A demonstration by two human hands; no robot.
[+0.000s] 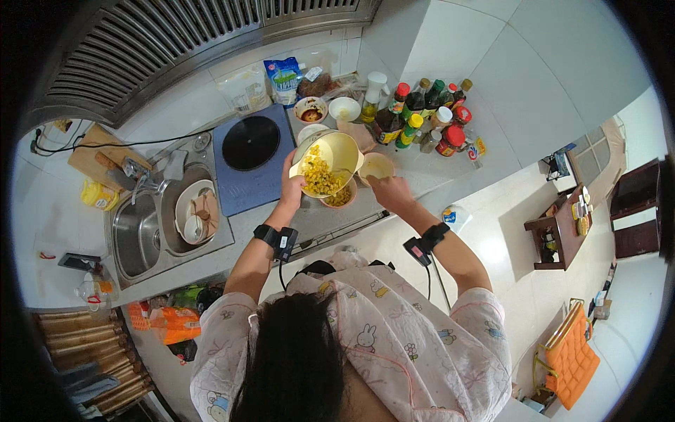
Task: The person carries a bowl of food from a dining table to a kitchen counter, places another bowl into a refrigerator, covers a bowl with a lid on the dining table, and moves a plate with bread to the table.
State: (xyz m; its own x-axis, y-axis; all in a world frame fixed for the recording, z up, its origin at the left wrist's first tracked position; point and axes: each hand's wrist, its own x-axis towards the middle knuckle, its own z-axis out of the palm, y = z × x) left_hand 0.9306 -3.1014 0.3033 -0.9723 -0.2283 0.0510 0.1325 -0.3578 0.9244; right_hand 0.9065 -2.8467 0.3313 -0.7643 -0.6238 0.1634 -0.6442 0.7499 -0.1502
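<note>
Head view shows, at frame centre, a round cream hard-walled pot (pixel 342 148) of loose yellow kernels (pixel 318 176), likely stiff and spill-prone, best gripped by its side handles (pixel 361 160), pinched in the left hand's (pixel 290 186) fingers; the right hand's (pixel 391 192) grip is unclear.

At the frame's centre, a pot (pixel 342 146) of corn (pixel 318 177) sits between the left hand (pixel 292 184) and right hand (pixel 391 192), partly overlapping a bowl (pixel 340 196); a cooktop (pixel 235 190) lies left, a double sink (pixel 135 243) farther left with a basin (pixel 183 209) inside, bottles (pixel 412 131) cluster upper right of centre, and a chair (pixel 573 355) stands lower right.
</note>
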